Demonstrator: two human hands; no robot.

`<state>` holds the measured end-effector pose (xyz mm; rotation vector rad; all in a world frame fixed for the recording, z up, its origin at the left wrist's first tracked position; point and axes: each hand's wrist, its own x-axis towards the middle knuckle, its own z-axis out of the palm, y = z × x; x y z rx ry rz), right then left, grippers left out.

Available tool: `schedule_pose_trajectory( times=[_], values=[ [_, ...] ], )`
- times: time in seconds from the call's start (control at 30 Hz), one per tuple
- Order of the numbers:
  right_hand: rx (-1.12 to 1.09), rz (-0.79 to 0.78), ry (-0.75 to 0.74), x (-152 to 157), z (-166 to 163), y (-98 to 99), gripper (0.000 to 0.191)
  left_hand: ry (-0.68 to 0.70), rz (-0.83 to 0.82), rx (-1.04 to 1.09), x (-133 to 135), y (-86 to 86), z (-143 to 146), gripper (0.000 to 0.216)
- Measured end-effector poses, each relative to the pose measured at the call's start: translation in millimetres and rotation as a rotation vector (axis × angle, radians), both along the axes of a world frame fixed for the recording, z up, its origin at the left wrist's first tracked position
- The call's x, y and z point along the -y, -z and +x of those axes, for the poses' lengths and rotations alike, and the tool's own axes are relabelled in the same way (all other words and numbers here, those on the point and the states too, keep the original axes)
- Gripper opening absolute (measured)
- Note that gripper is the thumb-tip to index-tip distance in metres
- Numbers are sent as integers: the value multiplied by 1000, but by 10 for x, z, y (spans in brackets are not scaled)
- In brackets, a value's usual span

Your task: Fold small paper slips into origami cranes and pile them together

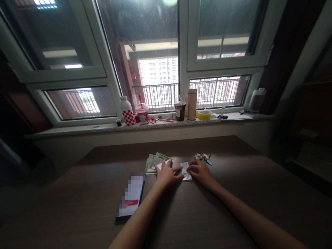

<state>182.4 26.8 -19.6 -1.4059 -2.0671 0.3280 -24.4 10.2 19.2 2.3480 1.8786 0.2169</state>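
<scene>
My left hand [166, 175] has its fingers spread out flat. It lies over a white piece of paper [163, 166] and the lower part of several green printed leaflets [157, 157], with the thumb reaching towards a small printed card [185, 169]. From the other side my right hand [202, 173] has its fingers bent together at that card's right edge, which they partly cover. Just beyond the right hand sits a small crumpled heap of printed pieces [202, 158]; what they are I cannot make out.
A phone-like slab [131, 195], partly blurred out, lies left of my left forearm on the brown table [77, 193]. Along the windowsill [103, 128] stand a checkered bottle [128, 112], a pink drink cup [142, 113], a brown drink cup [180, 111], a tan flask [192, 103], yellow tape [204, 115] and scissors [222, 117].
</scene>
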Motion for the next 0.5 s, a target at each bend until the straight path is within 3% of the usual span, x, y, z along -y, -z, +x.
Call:
schedule_pose_trajectory(
  times=[0.5],
  values=[
    [117, -18, 33, 70, -17, -77, 14, -16, -11, -9, -14, 8, -1, 55]
  ],
)
